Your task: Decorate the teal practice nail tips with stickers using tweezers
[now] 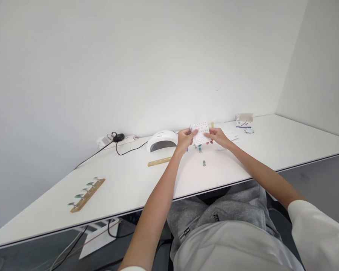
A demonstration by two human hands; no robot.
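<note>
Between my two hands, raised above the table, is a white sticker sheet (201, 130) with rows of tiny dark motifs. My left hand (185, 139) pinches its left side, the thumb lying on the front. A slim pointed tool, perhaps tweezers (190, 129), sticks up from the same hand. My right hand (218, 136) grips the sheet's right edge, thumb also on the front. Just below the sheet are small green nail tips on stands (200, 149), partly hidden. Nearer to me, another green nail tip (204, 163) stands alone.
A white nail lamp (162, 140) stands left of my hands, with a wooden strip (159, 162) before it. Farther left, a wooden holder (88, 195) carries several nail tips. Cables and a black adapter (118, 137) lie behind. At right are a small open box (244, 121) and papers (232, 137).
</note>
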